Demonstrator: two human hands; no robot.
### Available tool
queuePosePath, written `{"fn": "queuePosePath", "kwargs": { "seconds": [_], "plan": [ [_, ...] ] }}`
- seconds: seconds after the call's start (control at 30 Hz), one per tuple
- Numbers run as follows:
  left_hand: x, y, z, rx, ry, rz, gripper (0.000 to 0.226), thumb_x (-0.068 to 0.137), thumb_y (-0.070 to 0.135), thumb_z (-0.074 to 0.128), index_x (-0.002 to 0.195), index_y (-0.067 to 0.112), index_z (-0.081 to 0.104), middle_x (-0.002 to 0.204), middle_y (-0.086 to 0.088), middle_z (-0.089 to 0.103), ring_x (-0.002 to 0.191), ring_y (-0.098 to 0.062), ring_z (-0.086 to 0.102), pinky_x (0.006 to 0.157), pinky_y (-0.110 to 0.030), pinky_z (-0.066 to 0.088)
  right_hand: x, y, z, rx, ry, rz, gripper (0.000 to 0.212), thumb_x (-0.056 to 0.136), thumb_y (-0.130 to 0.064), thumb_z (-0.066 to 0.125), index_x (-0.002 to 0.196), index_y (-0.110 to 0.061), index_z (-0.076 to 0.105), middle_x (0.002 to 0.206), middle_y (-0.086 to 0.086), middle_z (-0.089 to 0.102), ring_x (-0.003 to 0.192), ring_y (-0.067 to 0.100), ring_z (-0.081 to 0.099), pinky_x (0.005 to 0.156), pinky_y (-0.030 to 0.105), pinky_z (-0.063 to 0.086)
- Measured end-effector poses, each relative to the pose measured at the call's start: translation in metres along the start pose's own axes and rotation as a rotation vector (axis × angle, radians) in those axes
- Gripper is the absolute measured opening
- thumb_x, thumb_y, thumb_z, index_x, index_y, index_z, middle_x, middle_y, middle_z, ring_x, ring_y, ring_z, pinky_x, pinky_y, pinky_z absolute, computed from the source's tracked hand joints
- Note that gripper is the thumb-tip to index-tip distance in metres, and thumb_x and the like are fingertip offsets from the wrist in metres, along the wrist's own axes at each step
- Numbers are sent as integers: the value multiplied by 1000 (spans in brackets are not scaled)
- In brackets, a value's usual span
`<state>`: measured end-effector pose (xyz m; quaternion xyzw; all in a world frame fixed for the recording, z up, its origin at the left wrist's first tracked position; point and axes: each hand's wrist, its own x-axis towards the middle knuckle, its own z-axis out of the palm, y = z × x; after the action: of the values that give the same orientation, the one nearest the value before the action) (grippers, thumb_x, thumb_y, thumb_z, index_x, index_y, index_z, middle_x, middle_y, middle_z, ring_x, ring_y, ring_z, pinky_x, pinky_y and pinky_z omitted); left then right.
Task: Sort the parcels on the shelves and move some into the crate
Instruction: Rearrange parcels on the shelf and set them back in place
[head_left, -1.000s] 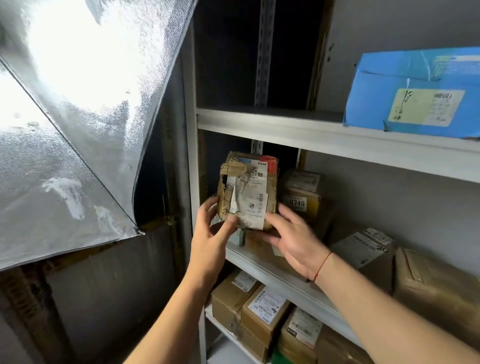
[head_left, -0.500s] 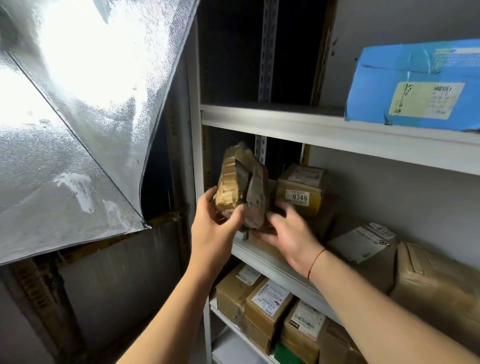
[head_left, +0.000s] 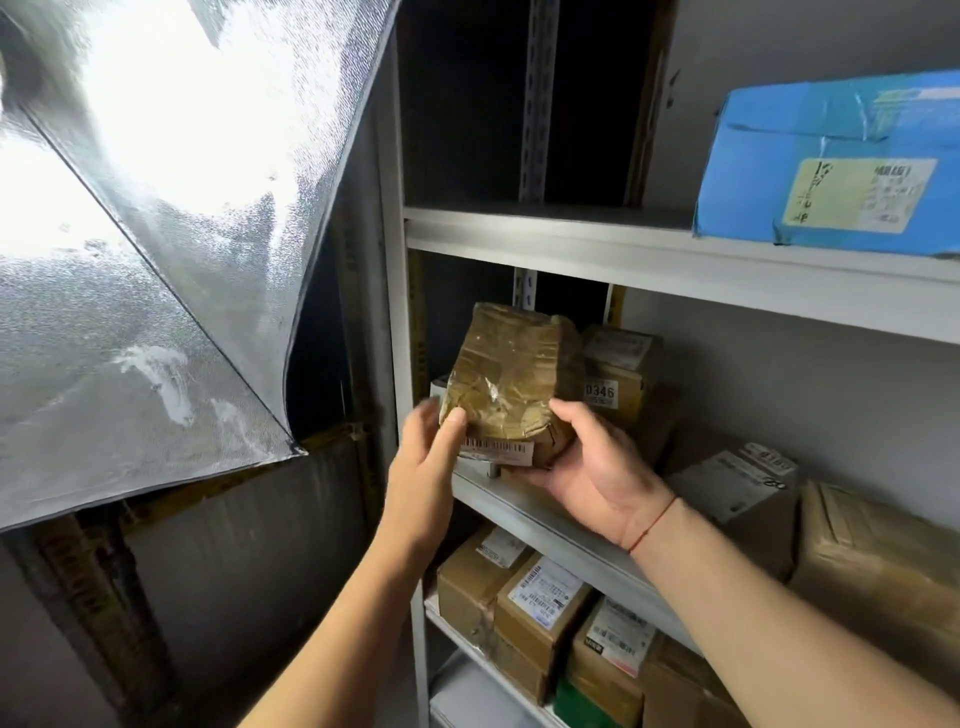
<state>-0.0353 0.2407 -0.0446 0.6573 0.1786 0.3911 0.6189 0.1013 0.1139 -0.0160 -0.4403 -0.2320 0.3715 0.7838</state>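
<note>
A small brown taped parcel (head_left: 511, 379) is held up in front of the middle shelf (head_left: 524, 506), its plain taped side facing me and a barcode strip along its lower edge. My left hand (head_left: 426, 467) grips its lower left corner with the thumb on the front. My right hand (head_left: 592, 462) cups it from below and the right, thumb over the front edge. Behind it stands a box marked 0346 (head_left: 615, 374). No crate is in view.
A blue box (head_left: 836, 161) lies on the upper shelf (head_left: 623, 254). More brown parcels (head_left: 878, 551) fill the middle shelf to the right and several labelled boxes (head_left: 540, 608) the lower shelf. A silvery sheet (head_left: 156, 234) hangs at the left beside the shelf post.
The parcel has been turned in both hands: its label side faced me, then it stood edge-on, now the plain taped side faces me. My right hand has shifted beneath it.
</note>
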Motion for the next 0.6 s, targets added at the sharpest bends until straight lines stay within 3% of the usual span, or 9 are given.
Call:
{"fn": "queuePosePath", "kwargs": {
  "seconds": [0.1,0.27,0.4,0.5,0.6],
  "plan": [
    [-3,5,6,-221,-85,-85,45,106,53,57,136,21,66,128,-9,75,123,-31,71,102,-51,58,3,-2,8,19,12,1,48,107,-29,49,149,-7,56,142,24,65,136,43,60,118,61,42],
    [-3,11,7,-309,-49,-51,52,101,47,67,139,11,59,126,-15,75,117,-34,74,95,-52,61,5,-9,12,-14,-25,21,54,107,-36,44,151,-8,55,146,22,63,142,40,55,124,55,38],
    [-3,6,3,-407,-36,-110,40,106,32,63,140,11,60,130,-19,72,120,-39,72,95,-51,62,1,-7,14,-129,-68,-48,48,109,-32,51,152,-11,55,145,18,66,137,35,61,119,56,44],
    [-5,3,0,-386,34,-47,61,95,41,72,148,17,54,138,-12,69,123,-31,71,98,-54,61,-3,0,20,-381,53,-121,56,101,-41,70,149,-20,54,136,5,73,128,24,68,118,53,47],
    [-13,3,1,-139,123,112,90,81,47,85,158,36,38,142,13,61,128,-9,65,106,-42,57,-2,7,20,-582,100,-151,76,94,-48,73,160,-37,36,144,-3,66,132,17,63,118,50,47]
  ]
}}
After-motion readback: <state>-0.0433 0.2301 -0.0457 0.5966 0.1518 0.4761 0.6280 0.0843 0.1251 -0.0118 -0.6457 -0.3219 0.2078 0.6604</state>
